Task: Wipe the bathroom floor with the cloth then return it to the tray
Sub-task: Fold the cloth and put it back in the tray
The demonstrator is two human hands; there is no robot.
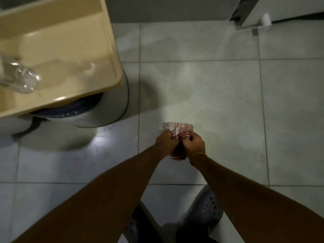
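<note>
Pale lettering curves across the dark band of the white drum (105, 109) under the beige tray (70, 50), too blurred to read. Both hands are bunched tight on the red-and-white striped cloth (178, 129), the left hand (164, 142) and the right hand (196, 144) fisted side by side with knuckles nearly touching, held over the grey tiled floor (210, 85). Most of the cloth sticks out beyond the grip, away from the person, its long axis running crosswise from one fist to the other, while a darker bit hangs below between the wrists.
</note>
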